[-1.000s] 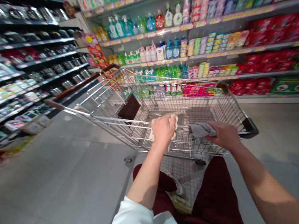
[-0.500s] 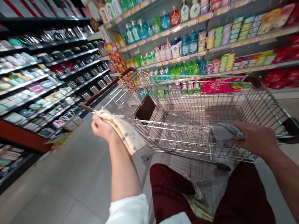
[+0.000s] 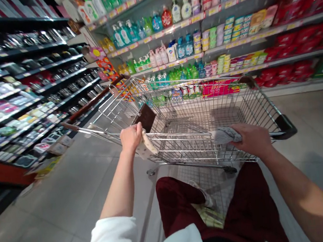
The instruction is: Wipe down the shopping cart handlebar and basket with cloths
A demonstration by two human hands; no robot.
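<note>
An empty wire shopping cart (image 3: 194,106) stands in front of me in a shop aisle. My left hand (image 3: 131,136) is closed round a cream cloth (image 3: 147,147) and presses it on the cart's near top rail, towards its left end. My right hand (image 3: 251,139) grips a grey cloth (image 3: 223,135) on the same rail further right, near the black corner bumper (image 3: 285,126). A brown flap (image 3: 145,117) hangs inside the cart's left side.
Shelves of soap and detergent bottles (image 3: 168,54) line the far side behind the cart. Dark shelves of metal kitchenware (image 3: 31,88) run along the left. Red packs (image 3: 294,45) fill shelves at right. Grey tiled floor (image 3: 44,218) spreads to my left.
My left hand with the cream cloth went out to the rail's left end, then slid back right along it. My right hand stayed on the rail with the grey cloth.
</note>
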